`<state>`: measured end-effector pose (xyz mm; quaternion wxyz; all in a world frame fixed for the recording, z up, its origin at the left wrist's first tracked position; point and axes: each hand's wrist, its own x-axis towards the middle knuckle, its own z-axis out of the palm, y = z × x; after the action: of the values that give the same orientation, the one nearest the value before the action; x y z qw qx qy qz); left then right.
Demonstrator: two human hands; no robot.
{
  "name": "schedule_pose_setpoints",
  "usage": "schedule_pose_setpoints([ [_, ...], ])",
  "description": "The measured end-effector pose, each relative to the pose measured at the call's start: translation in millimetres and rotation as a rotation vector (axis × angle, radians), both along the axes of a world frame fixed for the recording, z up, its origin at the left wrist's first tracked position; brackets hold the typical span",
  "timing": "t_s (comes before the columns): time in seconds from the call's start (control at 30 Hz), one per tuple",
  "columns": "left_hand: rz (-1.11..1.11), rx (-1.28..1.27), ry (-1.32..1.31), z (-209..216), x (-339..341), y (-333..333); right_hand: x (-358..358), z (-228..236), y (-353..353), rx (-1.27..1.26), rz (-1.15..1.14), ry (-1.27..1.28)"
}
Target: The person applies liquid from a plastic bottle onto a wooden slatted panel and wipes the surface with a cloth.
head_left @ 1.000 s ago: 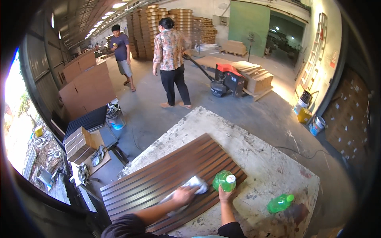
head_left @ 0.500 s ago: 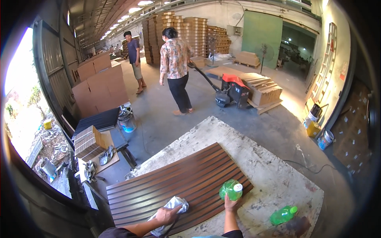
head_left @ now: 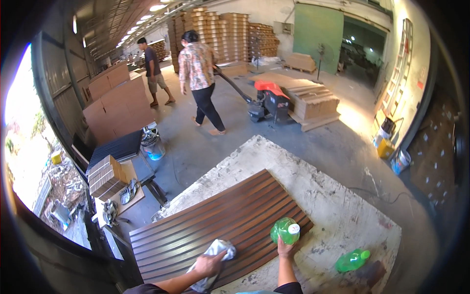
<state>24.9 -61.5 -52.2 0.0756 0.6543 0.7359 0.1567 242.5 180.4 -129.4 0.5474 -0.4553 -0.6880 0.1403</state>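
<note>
A dark brown, ribbed wooden panel (head_left: 196, 215) lies across the pale, stained worktable (head_left: 338, 206). My left hand (head_left: 208, 264) is closed on a whitish cloth (head_left: 220, 248) and presses it against the panel's near side. In my right hand (head_left: 285, 249) is a green plastic bottle (head_left: 281, 229) with a white cap, held over the panel's right end; the fingers behind it are partly hidden. A second green bottle (head_left: 350, 260) with a green cap lies on its side on the worktable, to the right of my right forearm.
Beyond the table, a person (head_left: 197, 78) in a flowered shirt pulls a red and black pallet jack (head_left: 269, 100) loaded with boards (head_left: 313, 103). Another person (head_left: 152, 68) stands farther left. Bundled brown strips (head_left: 106, 177) and a bucket (head_left: 152, 144) are left. A cable (head_left: 382, 196) crosses the floor.
The person in the flowered shirt and the pallet jack have moved left. The other person has turned and stepped left. My left hand and the cloth have shifted slightly; my right hand still holds the bottle.
</note>
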Motion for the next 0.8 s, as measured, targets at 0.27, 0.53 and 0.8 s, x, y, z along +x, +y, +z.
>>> schedule_pose_setpoints([
  [0.27, -0.089, -0.068, -0.013, 6, 37, 137, 7, 1, -11, -0.059, 0.064, 0.033],
  [0.53, -0.11, 0.152, -0.03, -40, 3, 50, 5, -51, 8, -0.113, 0.082, 0.192],
  [0.8, -0.115, 0.101, 0.01, -3, -12, 41, -6, 47, -4, -0.041, 0.056, -0.021],
])
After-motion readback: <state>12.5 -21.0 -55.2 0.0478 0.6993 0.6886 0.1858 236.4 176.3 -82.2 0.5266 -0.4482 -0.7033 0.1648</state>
